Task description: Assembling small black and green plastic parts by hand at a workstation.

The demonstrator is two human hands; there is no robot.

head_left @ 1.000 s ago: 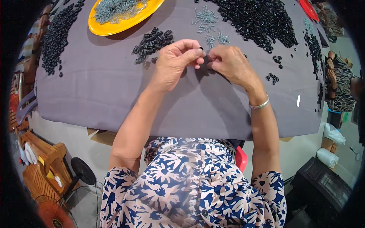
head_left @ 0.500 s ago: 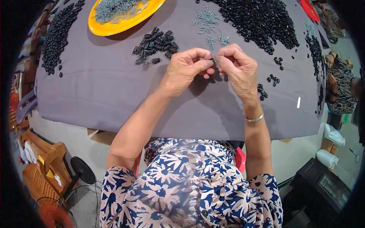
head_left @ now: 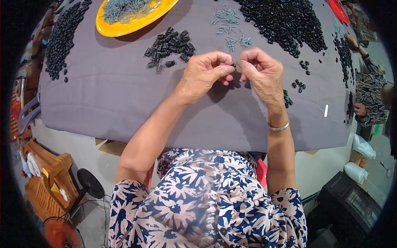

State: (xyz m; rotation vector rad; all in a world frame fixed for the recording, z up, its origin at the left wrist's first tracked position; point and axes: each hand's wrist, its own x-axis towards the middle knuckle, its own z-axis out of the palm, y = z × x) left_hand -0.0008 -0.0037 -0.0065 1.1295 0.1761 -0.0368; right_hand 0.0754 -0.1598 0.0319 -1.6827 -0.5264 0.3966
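My left hand (head_left: 204, 76) pinches a small black plastic piece (head_left: 234, 65) between thumb and forefinger above the table. Against the same piece, my right hand (head_left: 262, 76) presses its thumb and forefinger together; whatever lies inside that pinch is hidden. Close beyond my hands are small heaps of grey screws (head_left: 226, 15). Left of them lies a cluster of black cylindrical parts (head_left: 170, 46). A few black pieces (head_left: 287, 99) sit beside my right wrist.
A yellow plate (head_left: 120, 29) heaped with screws stands far left, near a pile of round black parts (head_left: 62, 41). At the far right spreads a large pile of black pieces (head_left: 285, 25). Another person's hand (head_left: 352, 43) reaches over the right edge; a red plate (head_left: 339, 10) is beyond.
My right hand has shifted slightly right, with the black piece still at the fingertips of both hands. The other person's arm has stretched out toward the table's far right.
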